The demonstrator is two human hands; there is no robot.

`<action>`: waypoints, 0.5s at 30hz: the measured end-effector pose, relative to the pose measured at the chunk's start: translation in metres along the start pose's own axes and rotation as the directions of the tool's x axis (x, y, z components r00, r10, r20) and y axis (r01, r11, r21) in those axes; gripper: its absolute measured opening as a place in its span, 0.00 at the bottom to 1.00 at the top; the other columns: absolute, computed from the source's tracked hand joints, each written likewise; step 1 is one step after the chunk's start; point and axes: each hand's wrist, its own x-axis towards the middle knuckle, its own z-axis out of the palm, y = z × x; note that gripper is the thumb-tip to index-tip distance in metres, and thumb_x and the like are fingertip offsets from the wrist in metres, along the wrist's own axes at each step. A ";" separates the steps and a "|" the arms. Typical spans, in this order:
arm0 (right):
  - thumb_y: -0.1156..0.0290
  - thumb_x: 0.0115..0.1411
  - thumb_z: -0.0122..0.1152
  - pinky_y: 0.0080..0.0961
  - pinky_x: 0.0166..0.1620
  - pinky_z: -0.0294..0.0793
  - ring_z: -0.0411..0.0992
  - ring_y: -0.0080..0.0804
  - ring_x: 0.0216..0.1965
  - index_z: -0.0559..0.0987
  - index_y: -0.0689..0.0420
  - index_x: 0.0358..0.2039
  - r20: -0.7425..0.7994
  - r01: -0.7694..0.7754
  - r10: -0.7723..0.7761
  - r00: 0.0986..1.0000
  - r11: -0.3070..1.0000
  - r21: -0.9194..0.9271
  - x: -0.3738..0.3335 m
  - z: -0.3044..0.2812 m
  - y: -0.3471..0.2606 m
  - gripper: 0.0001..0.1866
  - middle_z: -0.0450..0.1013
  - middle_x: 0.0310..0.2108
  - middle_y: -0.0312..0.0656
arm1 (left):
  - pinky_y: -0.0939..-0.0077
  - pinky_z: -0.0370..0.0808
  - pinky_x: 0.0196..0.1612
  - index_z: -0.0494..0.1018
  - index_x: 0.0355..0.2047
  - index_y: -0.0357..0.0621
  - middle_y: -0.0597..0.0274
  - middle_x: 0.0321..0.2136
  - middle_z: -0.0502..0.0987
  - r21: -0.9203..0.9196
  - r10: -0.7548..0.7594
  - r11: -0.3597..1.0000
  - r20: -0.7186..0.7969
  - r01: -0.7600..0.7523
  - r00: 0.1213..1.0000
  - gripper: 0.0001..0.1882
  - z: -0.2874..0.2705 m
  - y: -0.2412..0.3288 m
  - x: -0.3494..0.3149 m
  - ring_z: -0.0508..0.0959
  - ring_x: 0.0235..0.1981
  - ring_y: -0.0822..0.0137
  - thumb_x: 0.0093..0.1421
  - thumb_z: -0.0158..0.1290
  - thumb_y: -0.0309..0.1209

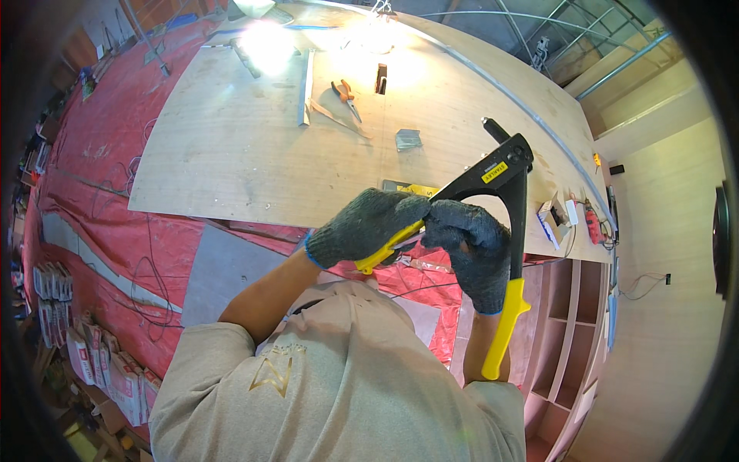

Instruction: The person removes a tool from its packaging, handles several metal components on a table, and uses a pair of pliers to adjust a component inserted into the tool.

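Note:
A black hand riveter (512, 165) with long yellow-gripped handles is spread wide in front of me, its nose pointing up and away. Both my hands wear dark grey knit gloves. My left hand (366, 223) is closed around one yellow handle. Between the two handles is my right hand (473, 250), its fingers curled and pressed together beside the left fingertips; whatever they pinch is hidden. The other handle hangs past my right wrist. Partly covered by the riveter, a yellow-and-dark flat item (416, 188) lies at the near edge of the wooden board (231, 154).
On the board lie orange-handled pliers (347, 98), a metal angle strip (305, 92) and a small stack of grey metal pieces (409, 139). A rectangular slot (381, 78) is cut through it. An opened small box (553, 220) sits right, above pink shelving (566, 331). Red sheeting (92, 185) covers the floor.

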 end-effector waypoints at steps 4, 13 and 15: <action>0.86 0.59 0.60 0.27 0.41 0.83 0.79 0.31 0.38 0.76 0.65 0.48 -0.089 -0.056 0.048 0.995 0.995 -0.087 0.002 0.003 0.002 0.16 0.76 0.42 0.48 | 0.66 0.74 0.28 0.76 0.40 0.37 0.55 0.25 0.77 -0.223 -0.219 0.952 -0.013 0.210 0.976 0.20 0.005 0.008 0.002 0.78 0.26 0.65 0.68 0.47 0.44; 0.82 0.60 0.62 0.21 0.31 0.81 0.78 0.24 0.30 0.79 0.62 0.44 -0.157 -0.328 0.313 0.937 0.941 -0.085 0.020 0.010 -0.009 0.11 0.77 0.36 0.38 | 0.71 0.69 0.14 0.75 0.34 0.38 0.58 0.18 0.73 -0.768 -0.643 0.247 0.326 0.591 0.693 0.25 0.007 0.019 0.008 0.73 0.13 0.67 0.68 0.46 0.51; 0.79 0.61 0.61 0.19 0.28 0.79 0.76 0.22 0.29 0.79 0.62 0.44 -0.147 -0.357 0.353 0.924 0.934 0.001 0.021 0.010 -0.007 0.10 0.76 0.34 0.37 | 0.70 0.69 0.14 0.74 0.33 0.39 0.58 0.19 0.73 -0.795 -0.660 0.212 0.312 0.568 0.684 0.25 0.012 0.017 0.006 0.72 0.12 0.66 0.68 0.46 0.52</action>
